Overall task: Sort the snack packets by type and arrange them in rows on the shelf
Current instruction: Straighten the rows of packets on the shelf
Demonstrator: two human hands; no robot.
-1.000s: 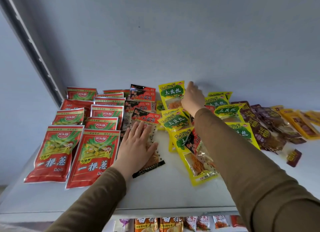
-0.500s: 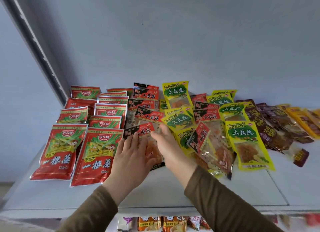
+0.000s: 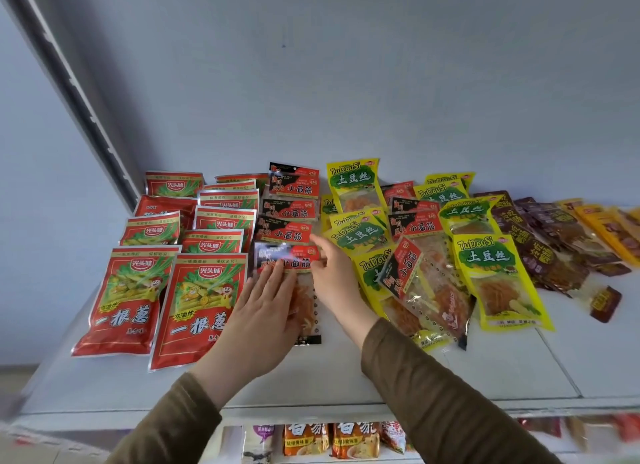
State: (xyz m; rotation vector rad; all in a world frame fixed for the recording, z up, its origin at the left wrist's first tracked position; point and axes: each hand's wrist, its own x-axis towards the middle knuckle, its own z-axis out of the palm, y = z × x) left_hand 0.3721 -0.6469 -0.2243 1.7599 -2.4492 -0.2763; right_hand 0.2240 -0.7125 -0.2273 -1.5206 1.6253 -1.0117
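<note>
The front black-red packet [image 3: 287, 266] lies flat on the white shelf [image 3: 346, 380], at the near end of the black-red row, just right of the big red packets. The left hand [image 3: 258, 311] lies on it with fingers straight and together, pressing its lower part. The right hand [image 3: 334, 276] touches its right top corner; whether those fingers pinch the edge or only push it, one cannot tell (the header is blurred there).

Handling, as a judgement: the packet looks light, thin and soft, with glossy film that is probably slippery, so it slides easily on the shelf and on other packets. Best to take it by the stiffer printed header or the side seam, not by the clear window with the food.

Count, approx.: black-red row behind the hands has 4 visible headers. A second black-red group [image 3: 415, 226] sits mixed among the yellow packets [image 3: 488, 256], about 4 there, one of them [image 3: 403, 269] lying tilted on top. Yellow ones: about 8 visible, overlapped. Big red packets [image 3: 201, 308]: about 10 in two columns. Brown packets [image 3: 533, 242] and orange ones [image 3: 609, 231] at far right are too overlapped to count.
</note>
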